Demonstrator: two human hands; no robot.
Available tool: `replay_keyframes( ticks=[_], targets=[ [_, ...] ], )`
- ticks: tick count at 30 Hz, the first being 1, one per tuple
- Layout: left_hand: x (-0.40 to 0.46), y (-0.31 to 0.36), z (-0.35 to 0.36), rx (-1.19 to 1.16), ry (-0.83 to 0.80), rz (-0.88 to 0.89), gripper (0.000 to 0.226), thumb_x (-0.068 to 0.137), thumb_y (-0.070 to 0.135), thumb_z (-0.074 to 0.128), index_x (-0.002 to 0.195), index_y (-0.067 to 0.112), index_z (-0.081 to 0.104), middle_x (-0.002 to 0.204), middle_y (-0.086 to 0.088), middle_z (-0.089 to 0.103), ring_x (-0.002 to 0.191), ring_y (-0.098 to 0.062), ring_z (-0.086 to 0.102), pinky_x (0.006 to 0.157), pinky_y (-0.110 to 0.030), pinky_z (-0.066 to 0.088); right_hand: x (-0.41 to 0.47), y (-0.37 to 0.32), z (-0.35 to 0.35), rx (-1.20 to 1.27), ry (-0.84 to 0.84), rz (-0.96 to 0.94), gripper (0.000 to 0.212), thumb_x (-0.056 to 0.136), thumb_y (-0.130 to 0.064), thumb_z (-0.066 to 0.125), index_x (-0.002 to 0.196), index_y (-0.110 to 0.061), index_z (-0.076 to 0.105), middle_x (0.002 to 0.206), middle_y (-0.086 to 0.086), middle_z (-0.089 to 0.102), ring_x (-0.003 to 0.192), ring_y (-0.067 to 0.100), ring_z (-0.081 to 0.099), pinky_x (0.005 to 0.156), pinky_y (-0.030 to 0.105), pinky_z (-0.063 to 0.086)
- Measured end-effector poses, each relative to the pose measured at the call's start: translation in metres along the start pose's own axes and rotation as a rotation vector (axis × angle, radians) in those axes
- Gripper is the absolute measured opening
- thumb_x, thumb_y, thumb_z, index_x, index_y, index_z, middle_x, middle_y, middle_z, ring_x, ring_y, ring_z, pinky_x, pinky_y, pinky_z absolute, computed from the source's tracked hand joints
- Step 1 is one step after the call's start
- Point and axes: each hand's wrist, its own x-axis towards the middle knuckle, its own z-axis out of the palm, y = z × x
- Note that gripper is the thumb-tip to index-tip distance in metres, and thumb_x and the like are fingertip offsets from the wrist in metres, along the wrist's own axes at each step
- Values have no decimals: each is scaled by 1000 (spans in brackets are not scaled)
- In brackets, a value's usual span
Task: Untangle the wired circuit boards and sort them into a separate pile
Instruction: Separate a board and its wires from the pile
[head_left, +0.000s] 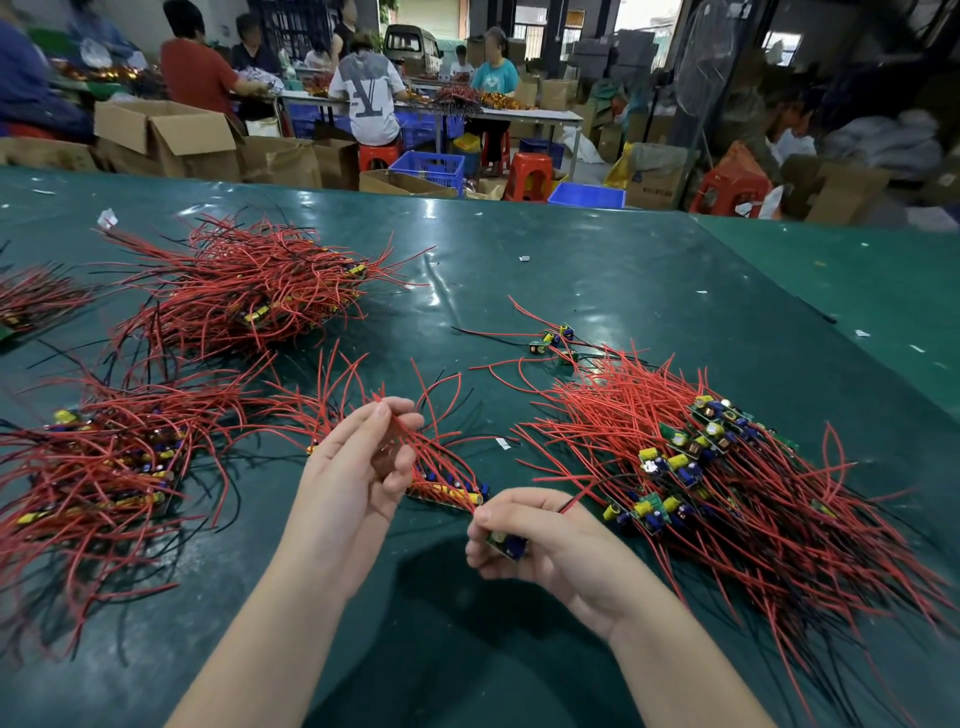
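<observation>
My left hand (358, 467) grips a small bundle of wired boards (447, 486) by its red wires, just above the green table (597, 270). My right hand (524, 535) pinches a single small circuit board (508, 544) with a blue capacitor; its red wire runs up to the right. A large tangled heap of boards and red wires (727, 478) lies to the right. A stacked pile (104, 457) sits at the left, and another pile (244, 296) lies farther back.
A few loose boards (553, 343) lie behind the right heap. A further wire pile (31, 301) shows at the far left edge. Beyond the table stand cardboard boxes (166, 135), blue crates, red stools and several people at other tables.
</observation>
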Motion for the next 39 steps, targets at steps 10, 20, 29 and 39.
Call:
replay_keyframes(
  ticks=[10,20,29,39],
  targets=[
    [-1,-6,-2,197,-56,85,24,100,12,42,85,9,61,63,2,60,61,-15,66,57,-22,54,-3,-5,-7,-43,-107,85,11,75,-18,65,64,-15,67,69,4,66,67,15,65,62,24,53],
    [-3,-10,1,306,-158,132,23,102,9,36,84,2,48,58,1,43,47,-16,51,52,-30,54,-2,-6,-8,5,-87,113,13,71,-14,62,58,-15,60,62,6,57,60,16,57,59,26,52],
    [-2,-15,-9,837,-313,397,21,94,22,45,79,12,54,48,8,50,47,-19,55,59,-31,48,0,-4,-5,82,-84,156,15,70,-13,60,55,-14,56,60,2,51,59,15,51,56,25,50],
    [5,-4,-7,-22,-28,-66,17,91,8,53,93,0,67,81,-9,73,77,-19,73,62,-22,58,2,-7,-13,224,62,94,11,66,-20,67,59,-14,62,62,4,54,59,14,56,56,25,53]
  ],
)
